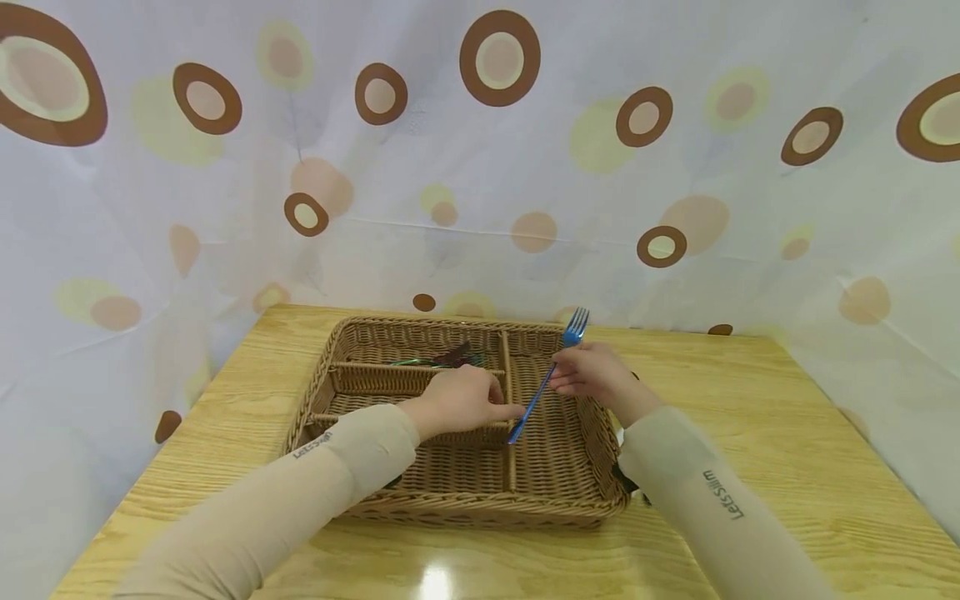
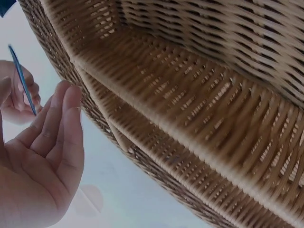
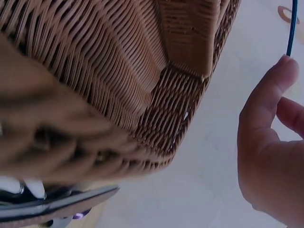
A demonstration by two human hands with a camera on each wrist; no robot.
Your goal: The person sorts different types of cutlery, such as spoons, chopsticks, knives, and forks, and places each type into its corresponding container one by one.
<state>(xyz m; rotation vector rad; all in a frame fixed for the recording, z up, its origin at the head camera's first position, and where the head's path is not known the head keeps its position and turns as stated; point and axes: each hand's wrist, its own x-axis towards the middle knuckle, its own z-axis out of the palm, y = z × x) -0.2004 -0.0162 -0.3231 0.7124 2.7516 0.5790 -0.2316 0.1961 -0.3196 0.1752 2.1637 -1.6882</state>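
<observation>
Over the wicker basket [image 1: 480, 502], my right hand [image 1: 600, 379] pinches a blue fork [image 1: 573, 333] by its handle. Its tines point up and away, and the handle slants down to the left. My left hand [image 1: 461, 400] is above the basket's middle dividers, its fingertips close to the handle's lower end; whether they touch it I cannot tell. In the left wrist view the left fingers [image 2: 52, 123] look loosely extended, with the fork [image 2: 22, 78] beyond them. The right wrist view shows part of the fork's handle [image 3: 292, 28] above the right thumb.
Woven dividers [image 1: 512, 467] split the basket into several compartments. Dark and green-tinted cutlery [image 1: 456, 357] lies in the back left one. More cutlery [image 3: 71, 204] lies outside the basket's right side, partly hidden. The basket stands on a wooden table [image 1: 750, 433] before a patterned cloth [image 1: 480, 183].
</observation>
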